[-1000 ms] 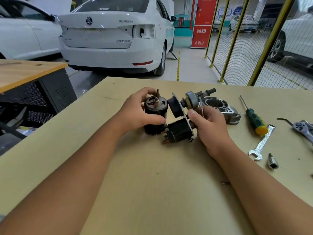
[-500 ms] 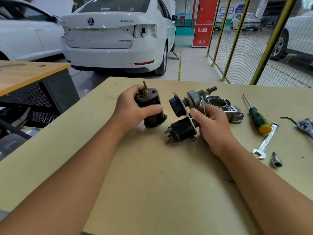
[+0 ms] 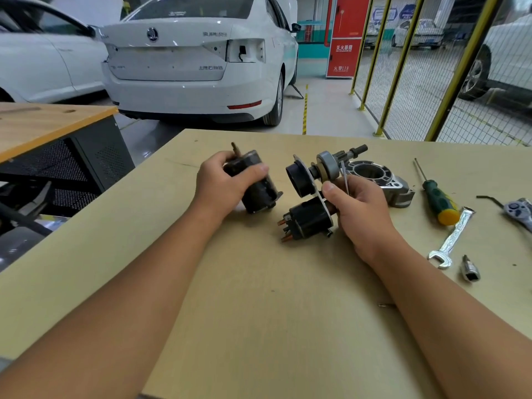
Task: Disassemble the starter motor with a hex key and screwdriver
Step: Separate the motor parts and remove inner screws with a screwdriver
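Note:
My left hand (image 3: 223, 184) grips the black cylindrical motor body (image 3: 257, 188), tilted with its shaft pointing up and left, its lower end near the table. My right hand (image 3: 359, 208) holds the rest of the starter: a black solenoid (image 3: 308, 218) with copper terminals, a plate with a black cup (image 3: 299, 178), and the grey drive gear on its shaft (image 3: 331, 165). A thin metal rod (image 3: 344, 177) stands between my right fingers. The two halves are apart. The green-handled screwdriver (image 3: 437, 198) lies on the table to the right.
The aluminium nose housing (image 3: 383, 182) sits just behind my right hand. A spanner (image 3: 452, 239), a small socket (image 3: 470, 272), a ratchet head (image 3: 518, 210) and a dark bent key (image 3: 489, 198) lie at the right. A small screw (image 3: 385, 305) rests near my right forearm. Another bench stands left.
My left hand has pulled the motor body away to the left and tipped it over, widening the gap from the solenoid assembly. My right hand stayed put.

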Action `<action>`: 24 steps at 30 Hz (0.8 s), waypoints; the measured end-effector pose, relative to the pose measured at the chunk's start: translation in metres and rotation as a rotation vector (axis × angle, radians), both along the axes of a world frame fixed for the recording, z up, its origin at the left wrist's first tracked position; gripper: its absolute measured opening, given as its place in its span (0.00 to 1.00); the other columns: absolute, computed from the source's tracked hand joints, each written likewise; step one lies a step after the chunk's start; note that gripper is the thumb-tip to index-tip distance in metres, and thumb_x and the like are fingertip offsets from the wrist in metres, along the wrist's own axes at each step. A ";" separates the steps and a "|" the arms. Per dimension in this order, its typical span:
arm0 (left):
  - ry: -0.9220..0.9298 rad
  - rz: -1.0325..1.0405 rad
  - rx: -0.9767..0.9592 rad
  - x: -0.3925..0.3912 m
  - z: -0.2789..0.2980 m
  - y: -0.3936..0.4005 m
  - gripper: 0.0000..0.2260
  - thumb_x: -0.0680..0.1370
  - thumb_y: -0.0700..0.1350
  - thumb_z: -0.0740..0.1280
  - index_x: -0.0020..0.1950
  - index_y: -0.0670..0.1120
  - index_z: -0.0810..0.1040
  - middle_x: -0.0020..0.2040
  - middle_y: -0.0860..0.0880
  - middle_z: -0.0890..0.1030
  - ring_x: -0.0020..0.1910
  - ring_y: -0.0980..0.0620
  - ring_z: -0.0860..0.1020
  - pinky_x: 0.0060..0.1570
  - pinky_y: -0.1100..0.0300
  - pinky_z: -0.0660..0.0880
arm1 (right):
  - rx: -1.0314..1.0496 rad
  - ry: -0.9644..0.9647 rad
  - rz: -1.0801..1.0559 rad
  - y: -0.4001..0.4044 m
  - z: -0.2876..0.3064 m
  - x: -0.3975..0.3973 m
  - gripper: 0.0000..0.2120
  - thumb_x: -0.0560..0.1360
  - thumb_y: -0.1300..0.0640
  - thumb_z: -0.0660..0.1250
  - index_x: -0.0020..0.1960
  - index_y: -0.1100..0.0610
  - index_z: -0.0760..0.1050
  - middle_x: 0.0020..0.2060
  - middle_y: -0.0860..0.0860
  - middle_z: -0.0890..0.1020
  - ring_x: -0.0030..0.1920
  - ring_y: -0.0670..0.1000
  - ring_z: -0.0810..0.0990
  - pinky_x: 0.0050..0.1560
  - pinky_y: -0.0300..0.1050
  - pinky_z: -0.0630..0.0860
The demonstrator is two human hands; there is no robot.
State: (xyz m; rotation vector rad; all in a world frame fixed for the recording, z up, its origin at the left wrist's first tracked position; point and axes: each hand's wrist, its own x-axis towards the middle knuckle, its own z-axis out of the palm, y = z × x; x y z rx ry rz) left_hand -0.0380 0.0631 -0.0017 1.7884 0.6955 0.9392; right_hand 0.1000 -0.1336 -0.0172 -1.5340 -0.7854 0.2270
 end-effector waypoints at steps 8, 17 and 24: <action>-0.232 0.059 -0.657 -0.002 0.009 0.014 0.23 0.68 0.66 0.77 0.52 0.51 0.81 0.39 0.51 0.87 0.33 0.51 0.85 0.34 0.58 0.78 | -0.016 -0.005 -0.006 0.002 -0.001 0.003 0.11 0.76 0.47 0.68 0.45 0.54 0.82 0.36 0.49 0.83 0.39 0.49 0.83 0.47 0.55 0.81; -0.233 -0.040 -0.794 -0.006 0.008 0.025 0.17 0.70 0.65 0.76 0.45 0.53 0.81 0.38 0.50 0.85 0.33 0.51 0.84 0.34 0.59 0.77 | -0.027 0.009 -0.015 0.000 0.001 0.000 0.10 0.77 0.48 0.68 0.47 0.54 0.82 0.40 0.53 0.84 0.44 0.55 0.84 0.54 0.65 0.81; -0.306 0.097 -0.239 -0.009 0.009 0.012 0.14 0.73 0.54 0.79 0.52 0.50 0.81 0.48 0.49 0.86 0.50 0.50 0.86 0.41 0.56 0.82 | -0.028 0.023 -0.009 0.001 0.001 0.001 0.09 0.78 0.49 0.68 0.47 0.54 0.83 0.40 0.52 0.84 0.45 0.55 0.84 0.55 0.63 0.81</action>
